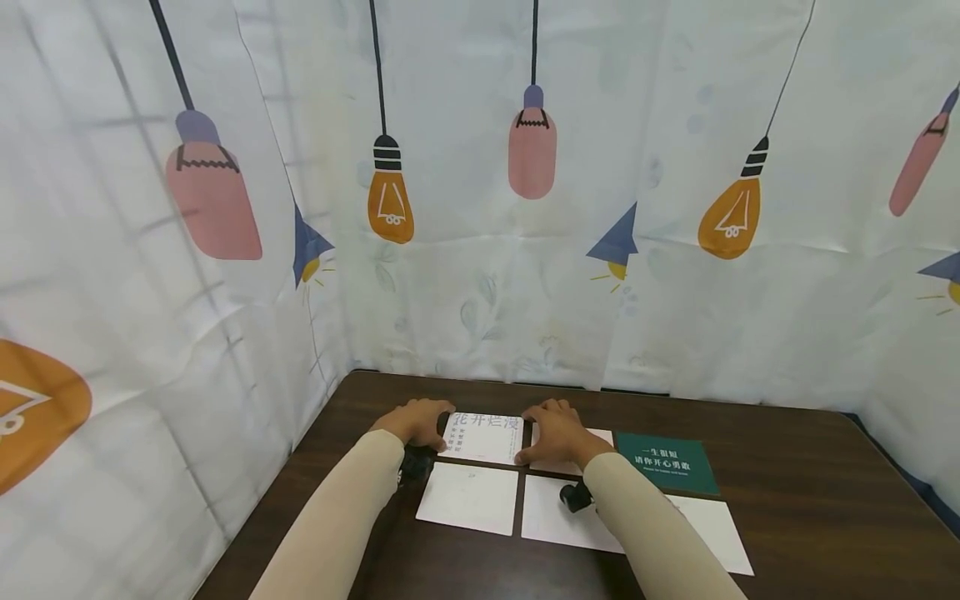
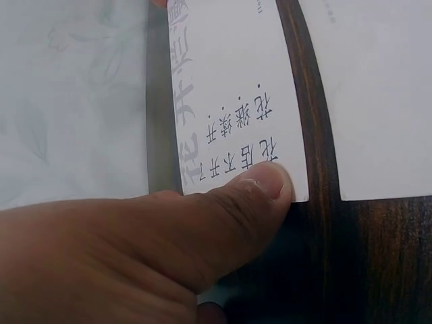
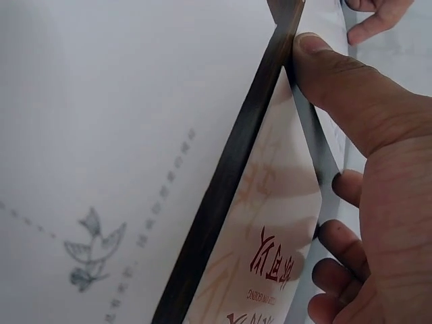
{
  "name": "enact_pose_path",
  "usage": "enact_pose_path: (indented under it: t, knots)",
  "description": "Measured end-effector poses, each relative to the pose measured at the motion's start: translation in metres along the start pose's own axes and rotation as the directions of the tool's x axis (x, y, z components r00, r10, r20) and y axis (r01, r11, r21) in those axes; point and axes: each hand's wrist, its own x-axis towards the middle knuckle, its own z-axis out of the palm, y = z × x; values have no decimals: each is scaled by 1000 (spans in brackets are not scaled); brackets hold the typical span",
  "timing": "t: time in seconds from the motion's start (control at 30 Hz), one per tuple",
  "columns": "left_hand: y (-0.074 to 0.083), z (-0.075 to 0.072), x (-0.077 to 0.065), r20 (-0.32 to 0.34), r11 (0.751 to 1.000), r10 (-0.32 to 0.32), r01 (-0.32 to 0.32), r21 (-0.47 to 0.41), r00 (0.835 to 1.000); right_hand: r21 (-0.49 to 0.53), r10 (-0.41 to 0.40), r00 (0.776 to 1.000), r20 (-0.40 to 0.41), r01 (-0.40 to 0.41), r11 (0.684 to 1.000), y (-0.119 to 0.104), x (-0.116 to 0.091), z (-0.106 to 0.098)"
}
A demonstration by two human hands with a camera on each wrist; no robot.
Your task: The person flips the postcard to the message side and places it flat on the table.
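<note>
At the back left of the layout, a white card [image 1: 482, 438] with grey and black characters lies between my two hands. My left hand [image 1: 417, 422] pinches its left end; in the left wrist view the thumb [image 2: 263, 185] presses on the corner beside the black writing. My right hand [image 1: 558, 435] grips the card's right end, thumb at the near corner and fingers at the far one. Beneath that palm lies a card with red characters [image 3: 270, 256], partly covered. A white card with a bird drawing [image 3: 94, 243] is nearer in the right wrist view.
A green card [image 1: 667, 463] lies right of my right hand. In the near row are a white card [image 1: 468, 497] at left, another at middle, and one [image 1: 712, 529] partly behind my right sleeve. The dark wooden table [image 1: 810, 500] meets a patterned curtain [image 1: 480, 300] behind.
</note>
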Motion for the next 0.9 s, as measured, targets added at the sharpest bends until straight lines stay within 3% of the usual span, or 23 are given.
enact_pose_path:
  t: [0.27,0.43,0.7,0.9]
  knots:
    - [-4,0,-2,-20,1000,18,-19,-19,1000,5,-17,1000,-23,17,1000,1,-1,2]
    - [-8,3,-1,-70,997,48,-51,-49,996,17,-11,999,-35,12,1000,-1,-2,3]
    - [-14,15,-5,-179,980,85,-115,-164,980,151,16,997,-70,-5,988,-6,-4,4]
    - [-16,19,-8,-221,963,119,-167,-213,968,202,24,996,-90,-5,979,-7,-5,5]
